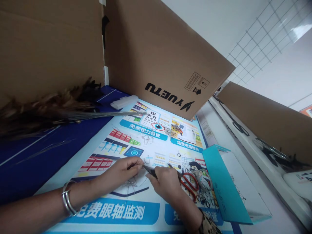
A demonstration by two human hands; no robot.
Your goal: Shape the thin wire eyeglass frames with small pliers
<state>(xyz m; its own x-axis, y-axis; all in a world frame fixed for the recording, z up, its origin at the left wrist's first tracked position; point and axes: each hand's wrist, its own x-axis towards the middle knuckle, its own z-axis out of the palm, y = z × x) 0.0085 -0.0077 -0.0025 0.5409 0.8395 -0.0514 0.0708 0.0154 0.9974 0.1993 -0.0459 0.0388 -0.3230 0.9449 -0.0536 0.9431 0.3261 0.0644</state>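
Head view: my left hand (130,168) pinches a tiny piece (142,165), likely steadying it at the pliers (149,170) my right hand (168,182) grips. Red-handled scissors (189,188) lie right, probably for reach.

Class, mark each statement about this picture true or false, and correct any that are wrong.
1. The right hand holds a dark tool. True.
2. The silver bracelets are on the right wrist. False: they are on the left wrist.
3. A box with a teal side stands to the right of the scissors. True.
4. The scissors have green handles. False: the handles are red.
5. The big lettering on the cardboard is upside down. True.
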